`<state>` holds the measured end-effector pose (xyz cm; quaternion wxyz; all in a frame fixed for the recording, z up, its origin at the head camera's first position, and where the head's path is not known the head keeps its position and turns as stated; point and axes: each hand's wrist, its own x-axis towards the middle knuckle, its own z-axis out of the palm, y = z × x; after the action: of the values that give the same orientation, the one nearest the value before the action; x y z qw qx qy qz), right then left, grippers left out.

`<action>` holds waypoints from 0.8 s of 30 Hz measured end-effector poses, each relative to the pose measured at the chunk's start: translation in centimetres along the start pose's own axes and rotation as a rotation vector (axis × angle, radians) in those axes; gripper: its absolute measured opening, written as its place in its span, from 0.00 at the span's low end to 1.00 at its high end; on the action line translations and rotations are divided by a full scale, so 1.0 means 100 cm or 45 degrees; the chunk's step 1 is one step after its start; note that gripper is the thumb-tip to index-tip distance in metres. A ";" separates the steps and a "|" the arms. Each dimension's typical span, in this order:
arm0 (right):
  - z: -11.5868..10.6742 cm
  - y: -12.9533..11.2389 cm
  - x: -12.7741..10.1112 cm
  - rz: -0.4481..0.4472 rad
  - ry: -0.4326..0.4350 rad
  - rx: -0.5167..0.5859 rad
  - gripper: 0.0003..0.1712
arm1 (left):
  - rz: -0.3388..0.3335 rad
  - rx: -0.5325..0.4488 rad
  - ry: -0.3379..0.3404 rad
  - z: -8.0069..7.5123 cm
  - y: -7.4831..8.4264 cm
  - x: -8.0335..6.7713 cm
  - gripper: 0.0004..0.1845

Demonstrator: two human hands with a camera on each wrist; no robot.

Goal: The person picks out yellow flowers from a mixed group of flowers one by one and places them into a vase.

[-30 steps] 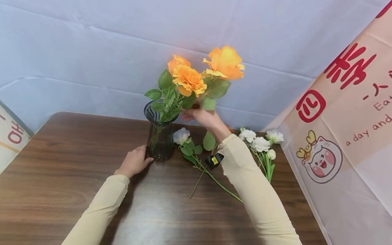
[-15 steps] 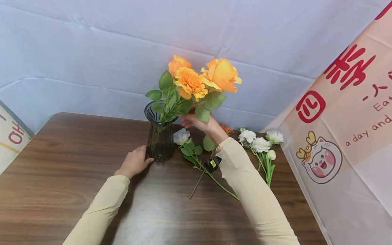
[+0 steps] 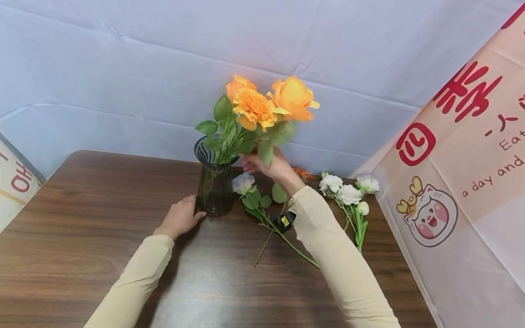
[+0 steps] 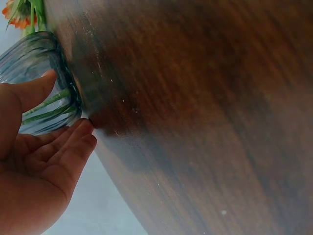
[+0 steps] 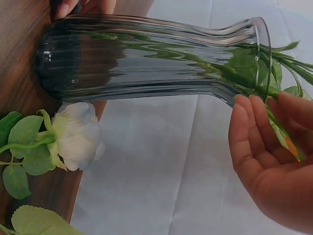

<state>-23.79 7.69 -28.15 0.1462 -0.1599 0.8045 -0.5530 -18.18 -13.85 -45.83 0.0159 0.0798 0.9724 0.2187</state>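
Your left hand (image 3: 179, 217) rests against the base of the ribbed glass vase (image 3: 214, 182), fingers nearly straight and laid on the glass rather than wrapped round it; the left wrist view shows thumb and fingertips (image 4: 80, 129) touching the vase wall (image 4: 36, 83). The vase stands upright on the wooden table (image 3: 82, 237), toward 12 o'clock from your left hand. Your right hand (image 3: 270, 165) is up at the vase's 2 o'clock, fingers curled round the stem of the orange rose (image 3: 292, 95), just beside the rim. That rose leans against the orange blooms (image 3: 250, 105) that stand in the vase. In the right wrist view the stem (image 5: 281, 134) crosses your fingers (image 5: 247, 142) next to the flared mouth (image 5: 261, 54). A single white rose (image 3: 243, 183) lies on the table at the vase's 4 o'clock, almost touching it. A bunch of white flowers (image 3: 348, 193) lies well apart at 3 o'clock
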 end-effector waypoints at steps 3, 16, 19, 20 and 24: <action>-0.003 0.001 -0.002 -0.014 0.022 0.031 0.08 | 0.001 0.000 -0.003 0.000 0.000 0.000 0.32; -0.017 0.002 -0.012 -0.094 0.022 0.136 0.09 | 0.000 0.000 0.004 -0.001 0.001 0.000 0.33; -0.022 0.003 -0.015 -0.114 0.030 0.124 0.09 | 0.003 0.001 0.002 0.000 0.001 0.000 0.33; -0.024 0.003 -0.017 -0.114 0.027 0.105 0.09 | 0.005 0.000 0.002 0.000 0.001 0.000 0.33; -0.031 0.006 -0.022 -0.080 0.021 -0.001 0.11 | 0.008 0.001 0.003 0.000 0.000 0.000 0.33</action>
<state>-23.13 11.46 -27.46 0.1219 -0.1807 0.8005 -0.5584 -18.19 -13.85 -45.80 0.0139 0.0825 0.9722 0.2187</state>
